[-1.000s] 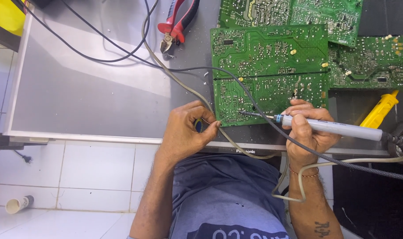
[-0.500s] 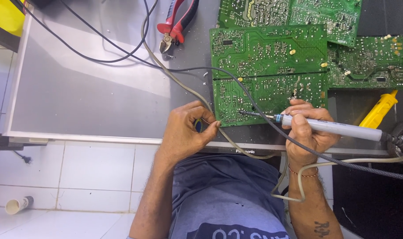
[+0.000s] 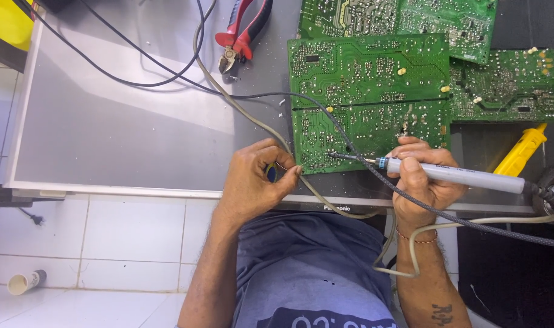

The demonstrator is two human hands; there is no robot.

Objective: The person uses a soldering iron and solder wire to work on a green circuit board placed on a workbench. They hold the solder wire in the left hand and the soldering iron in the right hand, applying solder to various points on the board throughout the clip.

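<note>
My right hand (image 3: pixel 419 176) grips a grey soldering iron (image 3: pixel 459 177) like a pen, its metal tip resting on the near edge of a green circuit board (image 3: pixel 368 91). My left hand (image 3: pixel 255 182) is closed around a small dark blue object, pinching a thin strand of solder wire that points at the board's lower left corner. A braided dark cable (image 3: pixel 362 164) runs across the board and under my right hand. The board lies solder side up on a grey panel (image 3: pixel 119 133).
Red-handled cutters (image 3: pixel 240 30) lie at the back of the panel. More green boards (image 3: pixel 508 85) sit to the right and behind. A yellow tool (image 3: pixel 520 152) lies at right. Black and grey cables (image 3: pixel 167 67) cross the panel. A white tiled floor (image 3: pixel 94 255) lies below left.
</note>
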